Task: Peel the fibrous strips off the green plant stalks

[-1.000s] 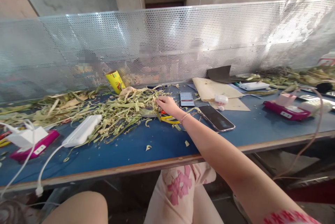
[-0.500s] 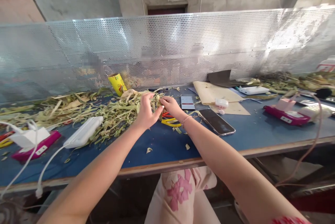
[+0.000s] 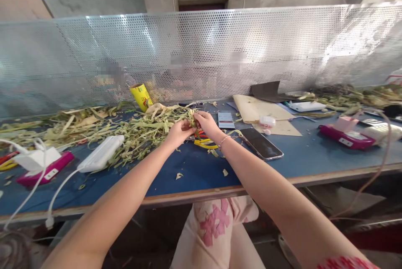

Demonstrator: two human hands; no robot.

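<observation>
My left hand (image 3: 179, 135) is closed, its fingertips pinching a small greenish dried flower or plant piece (image 3: 194, 122). On the other side of that piece my right hand (image 3: 206, 124) is closed on it too, and the two hands nearly touch. Fingers cover much of the piece, so its exact kind cannot be made out. A heap of dried stalks and leaves (image 3: 141, 133) spreads to the left of my left hand. Just under my right hand lies a tool with yellow handles (image 3: 205, 143), partly hidden, with something red beside it.
A yellow can (image 3: 141, 97) leans by the perforated metal panel (image 3: 201, 51). A white power bank (image 3: 101, 153) and a magenta power strip (image 3: 47, 169) lie left. To the right are a card (image 3: 226, 120), a phone (image 3: 262, 144), brown paper (image 3: 260, 109) and a second magenta strip (image 3: 347, 137).
My left hand has gone from raised with fingers apart to lower and closed on the plant piece. My right hand stays at nearly the same place, still pinching.
</observation>
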